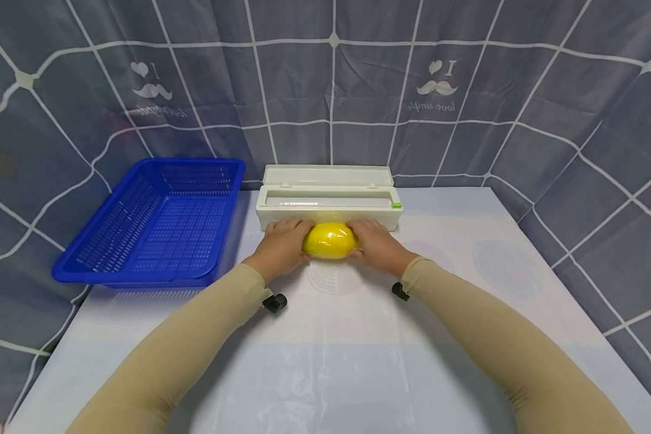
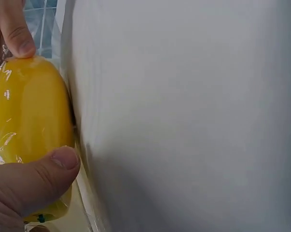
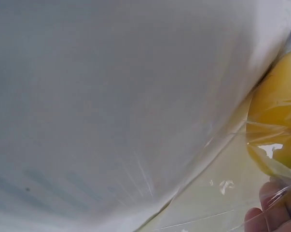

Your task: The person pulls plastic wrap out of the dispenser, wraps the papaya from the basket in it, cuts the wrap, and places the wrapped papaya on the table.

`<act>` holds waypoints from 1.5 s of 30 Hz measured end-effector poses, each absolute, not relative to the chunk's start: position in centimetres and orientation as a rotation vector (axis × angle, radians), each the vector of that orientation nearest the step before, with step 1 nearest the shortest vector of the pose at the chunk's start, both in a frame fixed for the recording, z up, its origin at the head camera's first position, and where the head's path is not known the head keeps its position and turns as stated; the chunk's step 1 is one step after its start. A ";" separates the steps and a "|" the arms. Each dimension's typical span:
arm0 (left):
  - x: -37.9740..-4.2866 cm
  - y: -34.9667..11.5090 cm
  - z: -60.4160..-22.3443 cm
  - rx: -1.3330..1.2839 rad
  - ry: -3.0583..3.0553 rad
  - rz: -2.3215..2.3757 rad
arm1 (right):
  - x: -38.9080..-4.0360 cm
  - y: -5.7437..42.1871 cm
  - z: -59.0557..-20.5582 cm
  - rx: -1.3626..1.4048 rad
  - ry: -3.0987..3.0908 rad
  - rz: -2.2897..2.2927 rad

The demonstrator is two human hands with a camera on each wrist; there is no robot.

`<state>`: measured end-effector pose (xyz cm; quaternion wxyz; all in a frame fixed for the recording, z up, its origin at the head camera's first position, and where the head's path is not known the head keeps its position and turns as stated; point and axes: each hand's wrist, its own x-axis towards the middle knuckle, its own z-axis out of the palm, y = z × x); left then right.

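A glossy yellow oval fruit (image 1: 331, 240) lies between both hands, with clear plastic film (image 3: 222, 188) stretched over it. My left hand (image 1: 284, 244) grips its left end, the thumb (image 2: 51, 176) lying along its side in the left wrist view. The opposite end is held by my right hand (image 1: 378, 246). A small dark green spot shows at the fruit's lower end in the left wrist view. Directly behind the fruit stands a white cling film dispenser (image 1: 282, 216), its lid (image 1: 328, 175) raised; the backs of the fingers reach its front face.
To the left sits a blue plastic basket (image 1: 225, 241) with slotted sides. A small green slider (image 1: 396, 205) marks the dispenser's right end. A pale cloth (image 1: 325, 374) covers the table, and a grey checked curtain (image 1: 298, 78) hangs around the back and sides.
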<state>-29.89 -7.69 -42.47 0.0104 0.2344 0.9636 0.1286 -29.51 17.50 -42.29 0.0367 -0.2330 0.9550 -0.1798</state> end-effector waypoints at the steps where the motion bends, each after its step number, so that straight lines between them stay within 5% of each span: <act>1: -29.9 -7.7 -42.5 0.730 3.012 0.405 | -29.5 17.5 -42.3 -0.713 2.931 -0.562; 16: -31.2 -8.0 -43.0 0.727 3.052 0.530 | -29.9 17.7 -42.2 -0.650 2.912 -0.696; 32: -31.7 -8.4 -42.5 0.724 3.007 0.509 | -29.9 17.4 -41.9 -0.797 3.138 -0.252; 45: -31.9 -8.4 -42.7 0.669 3.007 0.584 | -30.9 17.6 -42.7 -0.707 3.087 -0.522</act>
